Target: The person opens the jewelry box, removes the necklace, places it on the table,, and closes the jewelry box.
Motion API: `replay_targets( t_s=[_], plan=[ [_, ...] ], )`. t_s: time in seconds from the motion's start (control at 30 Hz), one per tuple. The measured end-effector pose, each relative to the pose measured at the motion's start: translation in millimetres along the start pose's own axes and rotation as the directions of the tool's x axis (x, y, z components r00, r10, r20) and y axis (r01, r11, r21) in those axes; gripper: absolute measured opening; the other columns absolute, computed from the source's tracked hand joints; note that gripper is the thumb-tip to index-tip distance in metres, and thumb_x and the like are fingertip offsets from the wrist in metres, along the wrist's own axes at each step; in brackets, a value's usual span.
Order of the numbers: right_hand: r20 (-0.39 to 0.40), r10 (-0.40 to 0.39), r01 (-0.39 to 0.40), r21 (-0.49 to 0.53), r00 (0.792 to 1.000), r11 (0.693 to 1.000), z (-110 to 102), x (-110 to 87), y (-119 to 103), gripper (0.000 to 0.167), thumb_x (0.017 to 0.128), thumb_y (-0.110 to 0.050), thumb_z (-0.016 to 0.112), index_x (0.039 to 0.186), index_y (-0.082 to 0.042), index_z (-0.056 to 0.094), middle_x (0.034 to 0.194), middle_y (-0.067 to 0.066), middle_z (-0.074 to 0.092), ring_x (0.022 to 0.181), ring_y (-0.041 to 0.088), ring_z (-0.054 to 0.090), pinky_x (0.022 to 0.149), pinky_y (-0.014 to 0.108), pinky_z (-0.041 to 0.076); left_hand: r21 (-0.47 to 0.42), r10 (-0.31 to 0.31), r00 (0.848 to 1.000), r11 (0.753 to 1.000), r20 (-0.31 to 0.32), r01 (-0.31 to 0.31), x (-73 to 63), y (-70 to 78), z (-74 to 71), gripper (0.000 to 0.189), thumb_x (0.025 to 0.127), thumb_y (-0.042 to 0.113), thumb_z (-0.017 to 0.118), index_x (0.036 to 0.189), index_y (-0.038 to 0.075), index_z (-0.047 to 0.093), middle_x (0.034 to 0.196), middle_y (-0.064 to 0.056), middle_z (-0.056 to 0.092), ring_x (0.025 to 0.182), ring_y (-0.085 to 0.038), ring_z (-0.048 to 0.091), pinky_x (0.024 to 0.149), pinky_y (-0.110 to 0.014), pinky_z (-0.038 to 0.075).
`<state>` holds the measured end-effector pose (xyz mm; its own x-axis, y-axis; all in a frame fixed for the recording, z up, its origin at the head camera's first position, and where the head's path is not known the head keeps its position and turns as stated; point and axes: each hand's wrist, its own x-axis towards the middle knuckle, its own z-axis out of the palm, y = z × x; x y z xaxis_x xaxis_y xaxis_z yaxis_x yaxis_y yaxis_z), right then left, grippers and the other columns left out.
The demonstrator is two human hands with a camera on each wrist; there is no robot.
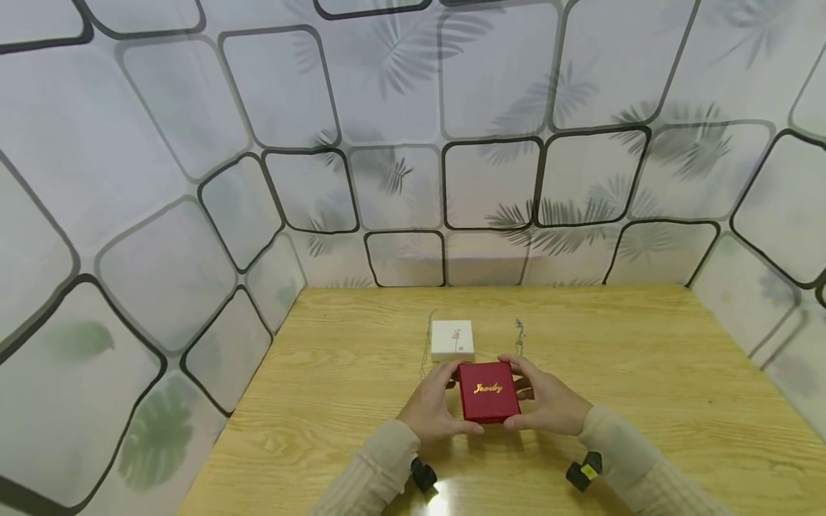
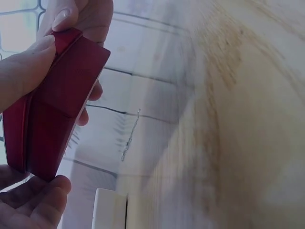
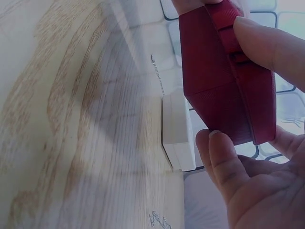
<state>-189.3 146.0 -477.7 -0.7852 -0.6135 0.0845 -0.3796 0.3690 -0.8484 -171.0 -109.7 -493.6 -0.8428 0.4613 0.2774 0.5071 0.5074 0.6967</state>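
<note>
A red jewelry box [image 1: 488, 408] with gold lettering on its lid is held between both hands, raised off the wooden table. My left hand [image 1: 431, 405] grips its left side, the thumb along the front edge and fingers at the back. On the opposite side my right hand [image 1: 553, 403] grips it the same way. The lid sits closed on the base, and the seam runs along the side in the left wrist view, where the box [image 2: 62, 100] is tilted. In the right wrist view the thumb presses the red box [image 3: 214, 71] near the seam.
Behind the red box lies a white box [image 1: 452, 338] with a pink flower print. A thin chain necklace [image 1: 426, 347] lies along its left, and another chain [image 1: 519, 335] lies to its right. The wooden table [image 1: 310, 373] meets patterned curtain walls at the back and sides.
</note>
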Motion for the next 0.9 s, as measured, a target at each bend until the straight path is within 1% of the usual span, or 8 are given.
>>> replay_targets(
  t_s=[0.07,0.2,0.3,0.4,0.53,0.73,0.9],
  plan=[
    [0.002,-0.010,0.010,0.000,1.000,1.000,0,-0.2,0,0.099,0.073,-0.035,0.085,0.148,-0.015,0.024,0.138,0.015,0.047,0.111,0.024,0.056,0.090,0.033,0.051,-0.006,-0.009,1.000,1.000,0.007,0.009,0.0,1.2,-0.4,0.107,0.064,0.051,0.084,0.150,0.022,0.027,0.134,0.008,0.045,0.113,-0.008,0.049,0.094,-0.026,0.047],
    [0.007,-0.026,0.026,0.006,1.000,1.000,-1,-0.8,1,0.099,0.071,-0.034,0.086,0.148,-0.015,0.025,0.136,0.012,0.049,0.113,0.024,0.055,0.091,0.033,0.051,-0.024,-0.035,0.999,0.999,0.026,0.036,-0.6,3.4,-0.5,0.110,0.064,0.045,0.086,0.152,0.022,0.023,0.132,0.004,0.045,0.098,-0.007,0.054,0.084,-0.023,0.051],
    [0.009,-0.027,0.027,0.008,1.000,1.000,-1,-1.2,1,0.100,0.070,-0.033,0.086,0.148,-0.015,0.025,0.136,0.010,0.049,0.113,0.024,0.054,0.091,0.033,0.050,-0.039,-0.033,0.999,0.999,0.035,0.034,-0.3,4.7,0.1,0.110,0.064,0.039,0.087,0.152,0.023,0.022,0.130,0.002,0.045,0.091,-0.006,0.055,0.079,-0.023,0.052],
    [0.009,-0.028,0.028,0.010,1.000,1.000,-1,-1.7,1,0.100,0.070,-0.033,0.086,0.147,-0.015,0.025,0.135,0.008,0.049,0.113,0.024,0.053,0.091,0.032,0.050,-0.046,-0.034,0.999,0.998,0.039,0.036,-0.1,6.2,0.3,0.110,0.064,0.035,0.089,0.151,0.023,0.023,0.131,0.001,0.044,0.091,-0.005,0.054,0.079,-0.022,0.052],
    [0.001,-0.027,0.027,0.006,1.000,1.000,-1,-1.9,1,0.100,0.070,-0.033,0.087,0.147,-0.015,0.026,0.134,0.007,0.048,0.111,0.024,0.053,0.091,0.031,0.050,-0.035,-0.051,0.998,0.998,0.043,0.053,0.6,8.5,0.0,0.111,0.063,0.032,0.090,0.152,0.022,0.022,0.132,0.001,0.044,0.090,-0.005,0.054,0.079,-0.022,0.052],
    [-0.001,-0.023,0.023,-0.006,1.000,1.000,-1,-2.3,2,0.099,0.069,-0.034,0.087,0.145,-0.016,0.027,0.131,0.006,0.048,0.109,0.023,0.052,0.090,0.030,0.050,-0.026,-0.056,0.997,0.998,0.045,0.058,2.7,10.3,1.3,0.112,0.062,0.027,0.091,0.151,0.022,0.023,0.131,0.001,0.044,0.089,-0.003,0.054,0.077,-0.018,0.051],
    [0.000,-0.031,0.031,0.001,1.000,1.000,-1,-2.8,4,0.098,0.069,-0.032,0.087,0.144,-0.017,0.027,0.129,0.005,0.050,0.108,0.024,0.052,0.089,0.030,0.051,-0.044,-0.056,0.998,0.997,0.042,0.058,4.4,12.8,2.9,0.113,0.061,0.019,0.092,0.151,0.022,0.023,0.136,0.002,0.039,0.090,-0.004,0.053,0.075,-0.017,0.051]
  ],
)
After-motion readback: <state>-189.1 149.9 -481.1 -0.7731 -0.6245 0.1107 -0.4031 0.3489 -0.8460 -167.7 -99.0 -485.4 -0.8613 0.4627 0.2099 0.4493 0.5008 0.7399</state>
